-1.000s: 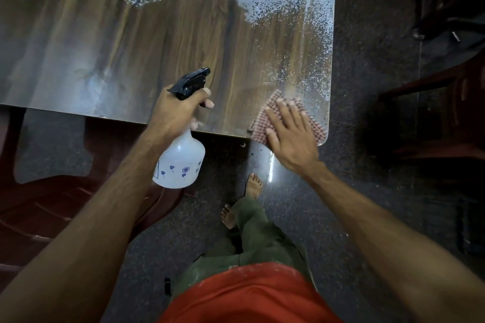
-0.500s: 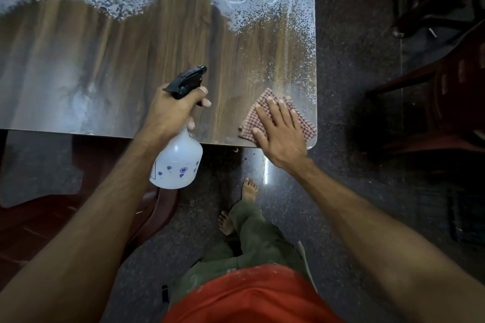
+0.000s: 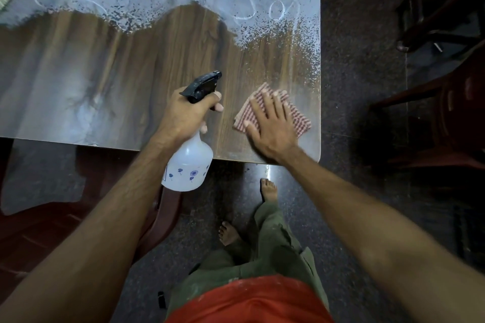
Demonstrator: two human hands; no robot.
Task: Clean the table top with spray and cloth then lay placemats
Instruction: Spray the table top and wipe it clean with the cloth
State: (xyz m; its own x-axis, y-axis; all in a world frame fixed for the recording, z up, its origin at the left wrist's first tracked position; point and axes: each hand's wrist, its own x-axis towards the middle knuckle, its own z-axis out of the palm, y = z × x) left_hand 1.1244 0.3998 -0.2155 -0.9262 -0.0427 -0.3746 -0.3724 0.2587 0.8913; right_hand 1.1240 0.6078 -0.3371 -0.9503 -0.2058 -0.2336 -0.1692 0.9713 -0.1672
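My left hand (image 3: 183, 115) grips the spray bottle (image 3: 189, 165) by its neck, fingers curled round the black trigger head, the bottle hanging over the counter's (image 3: 105, 73) near edge. My right hand (image 3: 271, 126) lies flat, fingers straight and spread, pressing the checked cloth (image 3: 299, 119) onto the counter's near right corner.

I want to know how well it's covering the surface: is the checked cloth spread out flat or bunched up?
Flat. The checked cloth lies on the table under the right hand, whose straight fingers press it down.
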